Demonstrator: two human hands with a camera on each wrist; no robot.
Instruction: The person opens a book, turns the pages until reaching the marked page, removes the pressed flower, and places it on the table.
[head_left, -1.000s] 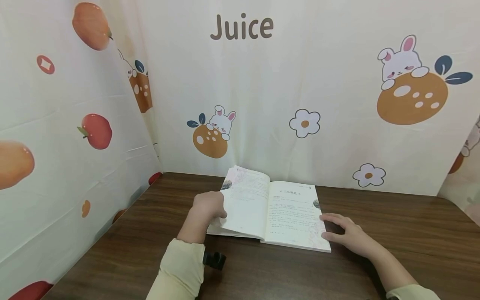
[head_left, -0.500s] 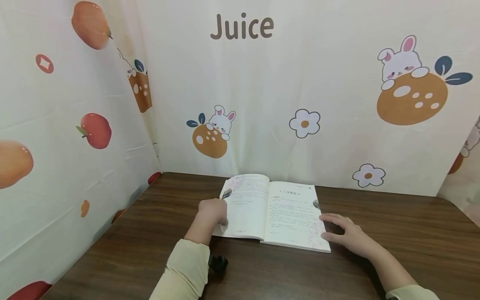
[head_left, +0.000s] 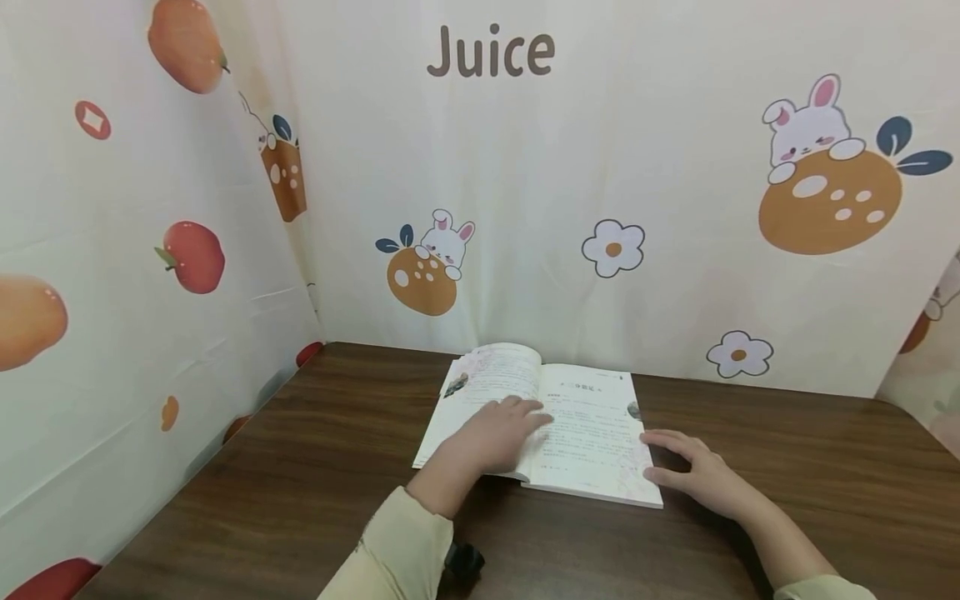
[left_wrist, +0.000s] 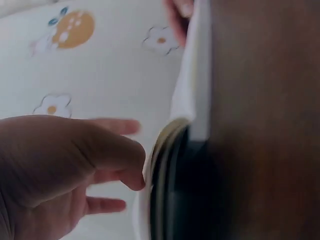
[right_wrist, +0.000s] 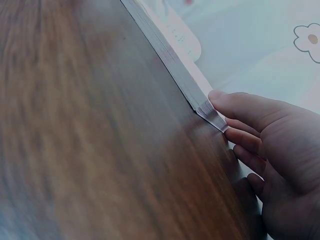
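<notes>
An open book with printed pages lies on the table, its left page bulging up toward the spine. My left hand is over the lower part of that page, fingers extended toward the middle fold. In the left wrist view, the left hand's thumb is close to or touching the curved page; contact is hard to tell. At the right edge of the book rests my right hand. Its thumb touches the edge near the lower corner, with a finger against the same side further along.
The brown wooden table reaches back to a pale curtain printed with rabbits, fruit and flowers. A second patterned curtain borders the left side. A black device is on the left wrist.
The left page has come down to lie with the others. My left hand has let go of the left edge and moved right, over the page toward the fold. The right hand stays put.
</notes>
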